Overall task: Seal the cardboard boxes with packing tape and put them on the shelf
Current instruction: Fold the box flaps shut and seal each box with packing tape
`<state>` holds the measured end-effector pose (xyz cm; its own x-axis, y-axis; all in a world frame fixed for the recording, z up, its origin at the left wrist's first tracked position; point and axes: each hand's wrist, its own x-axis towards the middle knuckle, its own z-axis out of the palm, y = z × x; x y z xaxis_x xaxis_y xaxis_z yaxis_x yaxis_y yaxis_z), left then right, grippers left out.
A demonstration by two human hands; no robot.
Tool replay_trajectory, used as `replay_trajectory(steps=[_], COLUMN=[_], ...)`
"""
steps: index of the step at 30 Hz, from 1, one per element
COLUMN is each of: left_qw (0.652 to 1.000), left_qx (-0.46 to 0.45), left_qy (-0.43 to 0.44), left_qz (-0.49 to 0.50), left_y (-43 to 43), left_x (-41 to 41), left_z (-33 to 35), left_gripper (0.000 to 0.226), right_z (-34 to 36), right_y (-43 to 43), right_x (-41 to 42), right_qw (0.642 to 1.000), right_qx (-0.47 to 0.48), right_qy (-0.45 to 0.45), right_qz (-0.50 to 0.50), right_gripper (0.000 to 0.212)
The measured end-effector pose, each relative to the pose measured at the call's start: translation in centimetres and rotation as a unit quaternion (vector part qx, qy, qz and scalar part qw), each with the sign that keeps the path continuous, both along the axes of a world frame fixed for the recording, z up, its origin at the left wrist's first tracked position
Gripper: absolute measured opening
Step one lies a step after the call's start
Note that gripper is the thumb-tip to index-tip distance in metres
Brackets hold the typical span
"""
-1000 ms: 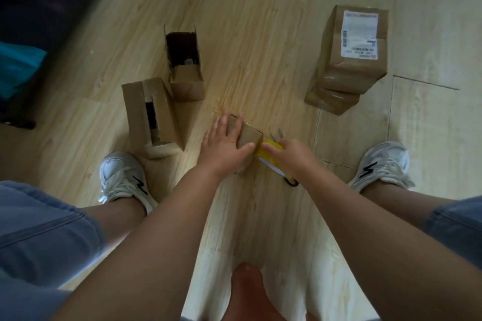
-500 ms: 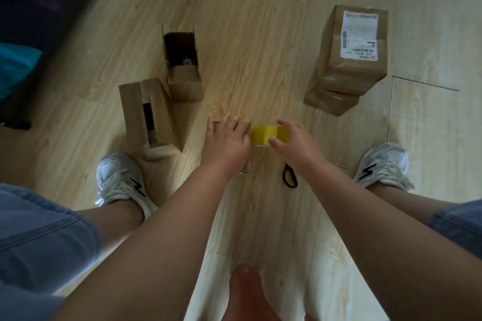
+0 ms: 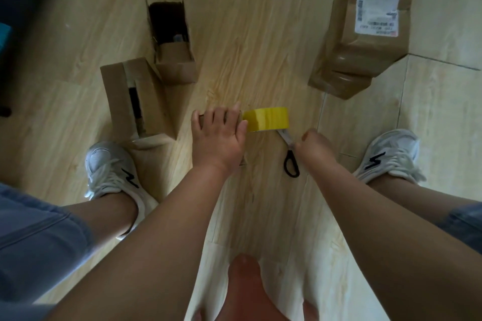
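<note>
My left hand (image 3: 219, 138) lies over a small cardboard box (image 3: 201, 117) on the wooden floor, fingers curled over its far edge, so most of the box is hidden. A yellow packing tape roll (image 3: 266, 118) stands on edge against the box, just right of my thumb. To the right, my right hand (image 3: 314, 147) pinches a pair of black-handled scissors (image 3: 291, 165) near the pivot; they lie on the floor, blades pointing toward the tape.
Two open cardboard boxes stand at the left, one near my left shoe (image 3: 122, 94) and one farther back (image 3: 169, 60). A taped box with a white label (image 3: 365, 34) sits on a flatter box (image 3: 339, 83) at the right. My shoes (image 3: 109, 167) flank the work spot.
My right hand let go of the tape roll, which now stands beside the small box, and moved down-right onto the scissors. My left hand stayed on the box.
</note>
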<state>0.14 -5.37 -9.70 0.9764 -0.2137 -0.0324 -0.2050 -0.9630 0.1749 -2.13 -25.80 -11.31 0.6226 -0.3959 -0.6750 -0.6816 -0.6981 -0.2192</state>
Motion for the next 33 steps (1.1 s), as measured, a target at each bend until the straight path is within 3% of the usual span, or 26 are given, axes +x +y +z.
replay_trajectory(steps=[12, 20, 23, 26, 29, 31, 33], left_qw=[1.0, 1.0, 1.0, 0.999, 0.996, 0.993, 0.993], left_qx=[-0.008, -0.015, -0.023, -0.027, -0.043, -0.031, 0.0], left_qy=[0.002, 0.006, 0.003, 0.026, 0.072, 0.111, 0.114], left_qz=[-0.004, -0.004, 0.0, 0.003, 0.009, 0.0, -0.023], left_y=[0.1, 0.0, 0.0, -0.1, 0.0, 0.1, 0.4], left_x=[0.0, -0.1, 0.0, 0.2, 0.3, 0.6, 0.4], left_z=[-0.2, 0.2, 0.3, 0.8, 1.6, 1.9, 2.5], left_gripper=[0.051, 0.05, 0.053, 0.063, 0.06, 0.052, 0.053], right_z=[-1.6, -1.3, -0.8, 0.3, 1.7, 2.9, 4.4], right_y=[0.8, 0.2, -0.4, -1.1, -1.6, -1.6, -1.2], right_x=[-2.0, -1.8, -1.7, -1.9, -2.0, -1.8, -1.9], right_qw=[0.997, 0.995, 0.987, 0.949, 0.883, 0.852, 0.856], right_qx=[-0.03, 0.01, 0.084, 0.187, 0.313, 0.363, 0.378], right_qy=[0.065, 0.099, 0.089, 0.037, 0.014, -0.011, -0.031], right_qz=[0.012, -0.018, -0.106, -0.251, -0.349, -0.376, -0.352], right_gripper=[0.042, 0.032, 0.024, 0.025, 0.021, 0.015, 0.014])
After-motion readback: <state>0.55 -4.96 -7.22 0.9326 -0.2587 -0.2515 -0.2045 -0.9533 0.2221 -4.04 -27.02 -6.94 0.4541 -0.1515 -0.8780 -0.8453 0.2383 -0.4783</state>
